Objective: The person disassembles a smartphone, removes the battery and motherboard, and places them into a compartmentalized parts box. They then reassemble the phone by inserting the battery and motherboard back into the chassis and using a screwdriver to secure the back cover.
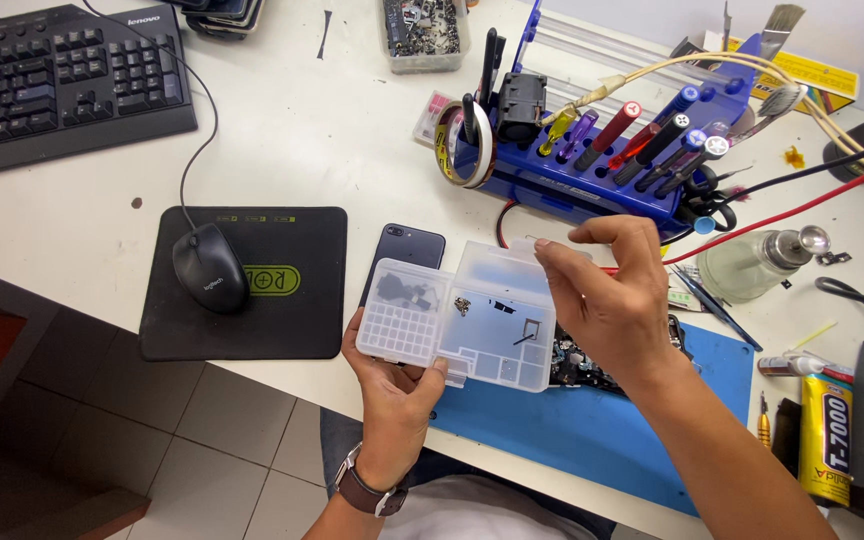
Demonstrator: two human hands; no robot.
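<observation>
My left hand (392, 390) holds a clear plastic compartment box (462, 315) from below, near the table's front edge. Small dark parts and screws lie in some of its cells. My right hand (612, 300) is at the box's far right corner, thumb and forefinger pinched on the edge of its clear lid. A dark smartphone (407, 250) lies face down on the table behind the box. An opened phone body (577, 368) with exposed parts lies partly hidden under the box and my right hand, on a blue work mat (642, 420).
A black mouse (209, 268) sits on a black mouse pad (292, 330) at left, a black keyboard (62, 85) behind. A blue tool rack (602, 160) with screwdrivers and tape stands at the back. A glass bottle (757, 262), red and black cables and a yellow glue tube (825, 440) lie right.
</observation>
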